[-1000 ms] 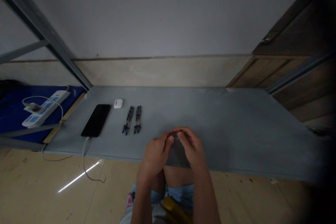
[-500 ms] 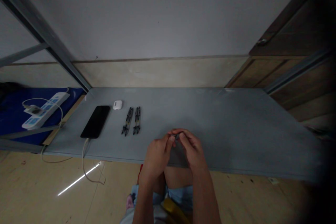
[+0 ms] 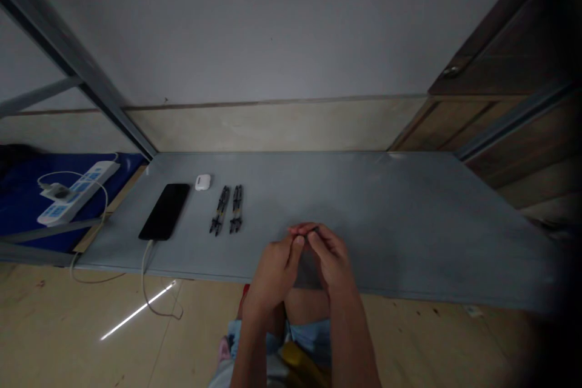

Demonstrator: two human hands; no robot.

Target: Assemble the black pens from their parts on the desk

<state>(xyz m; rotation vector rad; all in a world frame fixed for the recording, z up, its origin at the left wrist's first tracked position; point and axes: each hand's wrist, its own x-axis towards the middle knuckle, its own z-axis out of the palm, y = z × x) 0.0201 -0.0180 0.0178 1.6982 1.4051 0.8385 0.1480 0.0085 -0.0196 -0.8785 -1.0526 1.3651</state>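
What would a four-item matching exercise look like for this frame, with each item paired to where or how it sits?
Items:
1. Black smartphone
2. White earbud case
3. White power strip
4. Small dark object

Places or states:
A. Pinched between the left hand and right hand
B. Over a blue surface beside the table
C. Dark face up, white cable at its lower end
D. On the grey table, beside the phone's upper end

Pairs: 1-C, 2-D, 3-B, 4-A

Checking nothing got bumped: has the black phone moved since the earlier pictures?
No. The black phone sits in the same spot beside the white earbud case; only the camera view has drifted slightly.
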